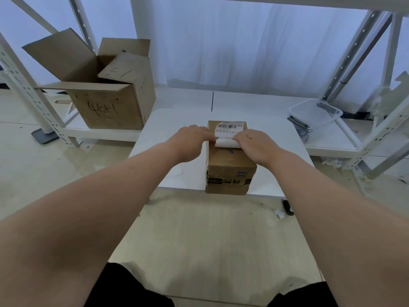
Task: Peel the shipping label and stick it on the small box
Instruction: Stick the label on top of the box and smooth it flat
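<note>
A small brown cardboard box (230,169) stands on the low white table (177,120), near its front edge. A white shipping label (230,129) with a barcode lies on the far half of the box top. Its near part curls up off the cardboard. My left hand (190,140) reaches in from the left with a fingertip pressing the label's left edge. My right hand (256,145) grips the curled near edge of the label from the right.
A large open cardboard box (110,107) sits on a low shelf at the back left. A clear plastic tub (314,114) stands on the shelf at the right. White metal racking flanks both sides. A small dark object (287,207) lies on the floor by the table's front right corner.
</note>
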Demonstrator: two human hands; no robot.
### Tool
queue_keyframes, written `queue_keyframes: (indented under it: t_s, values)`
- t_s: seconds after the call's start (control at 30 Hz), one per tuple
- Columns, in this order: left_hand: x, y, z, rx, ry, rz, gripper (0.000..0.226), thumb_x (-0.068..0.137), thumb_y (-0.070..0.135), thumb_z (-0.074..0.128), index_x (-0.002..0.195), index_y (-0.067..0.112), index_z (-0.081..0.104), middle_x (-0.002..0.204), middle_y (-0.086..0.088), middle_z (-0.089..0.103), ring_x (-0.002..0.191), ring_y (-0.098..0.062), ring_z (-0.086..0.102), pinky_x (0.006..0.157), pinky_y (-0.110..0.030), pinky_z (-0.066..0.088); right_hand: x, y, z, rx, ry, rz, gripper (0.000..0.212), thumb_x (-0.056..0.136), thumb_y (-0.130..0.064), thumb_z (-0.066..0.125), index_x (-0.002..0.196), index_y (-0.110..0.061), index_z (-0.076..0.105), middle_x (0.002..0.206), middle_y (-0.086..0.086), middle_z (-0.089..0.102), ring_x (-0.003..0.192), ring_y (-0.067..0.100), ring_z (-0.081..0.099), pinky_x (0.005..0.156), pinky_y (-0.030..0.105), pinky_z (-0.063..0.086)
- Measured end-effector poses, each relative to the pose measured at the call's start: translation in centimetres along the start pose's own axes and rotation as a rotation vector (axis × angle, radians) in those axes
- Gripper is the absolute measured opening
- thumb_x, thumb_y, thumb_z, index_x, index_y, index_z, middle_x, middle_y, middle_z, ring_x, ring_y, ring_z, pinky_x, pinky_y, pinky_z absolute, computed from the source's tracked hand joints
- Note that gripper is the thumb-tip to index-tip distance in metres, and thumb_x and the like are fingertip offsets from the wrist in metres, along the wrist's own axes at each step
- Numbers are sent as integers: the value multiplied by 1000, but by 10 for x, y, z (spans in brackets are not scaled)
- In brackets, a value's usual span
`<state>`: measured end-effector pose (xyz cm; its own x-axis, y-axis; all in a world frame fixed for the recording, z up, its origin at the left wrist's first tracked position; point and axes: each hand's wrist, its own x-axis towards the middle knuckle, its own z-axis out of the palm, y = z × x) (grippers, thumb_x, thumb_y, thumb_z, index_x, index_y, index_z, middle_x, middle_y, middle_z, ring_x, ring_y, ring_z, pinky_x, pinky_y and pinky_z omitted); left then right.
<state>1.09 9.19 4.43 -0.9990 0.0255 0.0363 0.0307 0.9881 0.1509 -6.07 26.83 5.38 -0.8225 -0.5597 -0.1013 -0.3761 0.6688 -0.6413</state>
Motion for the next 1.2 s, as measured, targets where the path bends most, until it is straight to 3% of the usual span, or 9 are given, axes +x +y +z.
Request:
queue_keyframes:
  t_s: [0.07,0.17,0.37,0.57,0.77,0.87,0.97,1.1,1.2]
  values:
    - [1,-2,2,-30,11,4,66,84,-12,31,134,28,50,142,1,47,122,-26,46,100,-40,38,2,-8,7,-7,-49,-18,38,95,-35,32,104,-15,64,112,3,59,101,22,53,93,40,44]
    - [3,-3,3,-41,16,6,64,86,-10,31,133,29,52,139,1,49,121,-25,47,98,-40,39,2,-14,12,7,-90,-40,37,96,-37,30,111,-24,62,115,-5,52,108,21,48,99,41,41]
    - [6,-5,2,1,9,-5,60,88,-7,32,134,27,50,141,2,47,121,-25,46,99,-38,37,6,11,-3,4,57,-6,36,96,-31,35,101,-10,64,106,5,60,99,24,54,84,37,43]
    - [8,10,1,218,-41,-8,69,90,-2,31,145,39,27,128,-11,37,113,-30,38,95,-38,33,3,12,0,14,68,-53,37,99,-25,33,105,-7,65,113,6,56,106,22,50,89,35,40]
    - [15,4,3,189,-40,-87,71,92,0,32,145,46,19,122,-9,36,111,-28,38,95,-38,33,9,13,2,84,46,0,29,96,-34,40,112,-16,57,120,2,51,104,17,47,81,27,42]
    - [15,4,4,153,-56,-57,76,90,-2,30,144,49,19,119,-8,36,106,-26,37,91,-36,32,11,10,6,117,24,70,35,93,-45,45,119,-21,45,116,1,37,107,19,42,87,31,40]
    - [14,-2,2,181,-23,-90,75,90,-3,31,144,48,21,120,-7,37,107,-26,37,93,-36,32,12,12,5,69,80,94,39,92,-48,46,119,-19,44,113,1,38,108,21,41,92,36,40]
    - [13,-6,2,169,-12,-143,73,90,-4,32,144,45,26,119,-6,36,105,-23,34,92,-35,32,7,20,-1,35,175,91,21,95,-45,44,102,-25,43,108,1,39,112,22,39,99,41,35]
    - [17,0,3,152,-42,-104,73,90,-2,32,144,46,24,119,-7,35,105,-24,34,93,-36,31,7,14,2,76,163,94,41,92,-48,47,122,-20,42,112,0,36,114,21,38,96,35,32]
